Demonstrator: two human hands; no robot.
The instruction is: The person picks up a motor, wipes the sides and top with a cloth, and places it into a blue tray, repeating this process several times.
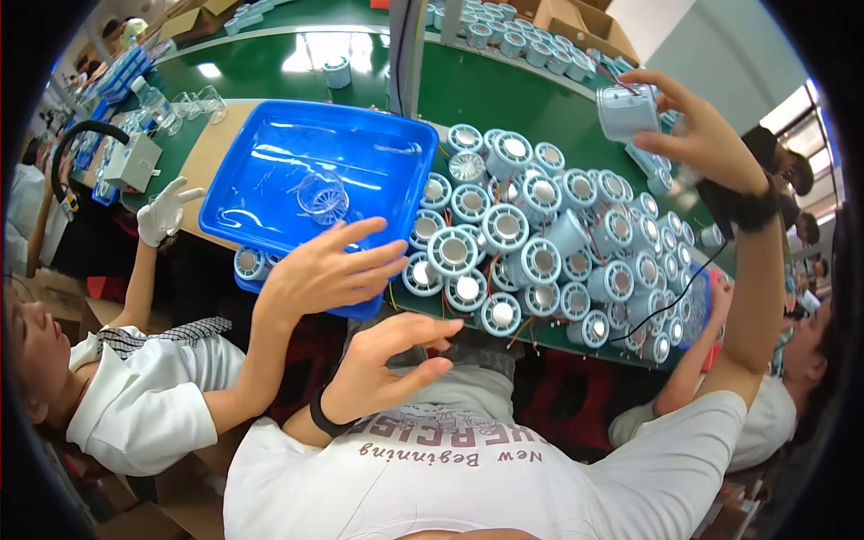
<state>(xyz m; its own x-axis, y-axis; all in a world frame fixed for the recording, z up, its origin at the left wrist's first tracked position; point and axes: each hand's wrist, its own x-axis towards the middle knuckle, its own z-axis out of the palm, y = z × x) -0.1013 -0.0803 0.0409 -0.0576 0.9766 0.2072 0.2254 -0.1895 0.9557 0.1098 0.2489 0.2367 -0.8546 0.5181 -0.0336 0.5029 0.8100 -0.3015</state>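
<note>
My right hand [711, 139] is raised at the far right, its fingers closed round a light blue motor housing [627, 112], a short cylinder with thin red wires at its top. My left hand [382, 360], with a black band at the wrist, hovers before my chest near the table's front edge. Its fingers are bent and apart, with nothing between them. Beyond it lies a big pile of similar light blue motor housings [504, 229], many showing a round metal face inside a slotted rim. Wires stick out among them.
A blue tray [261, 193] holds a clear plastic cup [322, 196]. A co-worker's bare hand [333, 270] reaches over its near edge; their gloved hand [168, 211] is farther left. A metal post [407, 63] rises behind. More housings [531, 45] stand in rows at the back.
</note>
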